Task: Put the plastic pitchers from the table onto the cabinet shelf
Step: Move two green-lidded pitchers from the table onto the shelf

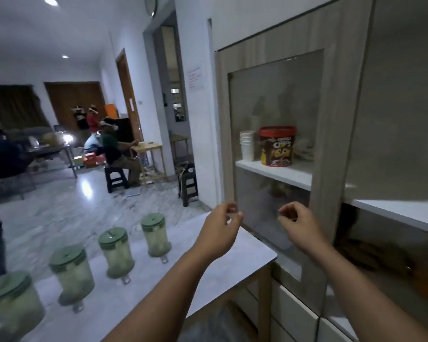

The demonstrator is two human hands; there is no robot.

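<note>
Several plastic pitchers with green lids stand in a row on the grey table (pixel 208 267), from the nearest (pixel 10 307) at the lower left, past two in the middle (pixel 73 277) (pixel 116 253), to the farthest (pixel 156 235). Both of my hands are raised over the table's right end, close to the wood-framed glass door (pixel 331 134) of the cabinet. My left hand (pixel 220 230) holds nothing, its fingers loosely curled. My right hand (pixel 297 223) is also free, fingers curled, just in front of the glass. A white shelf (pixel 403 215) shows to the right of the door frame.
Behind the glass, a stack of white paper cups (pixel 247 145) and a red-lidded chocolate tub (pixel 277 146) stand on a white shelf (pixel 287 175). White drawers (pixel 294 314) sit below. Across the room, people sit by small tables, and a black stool (pixel 188 186) stands near the wall.
</note>
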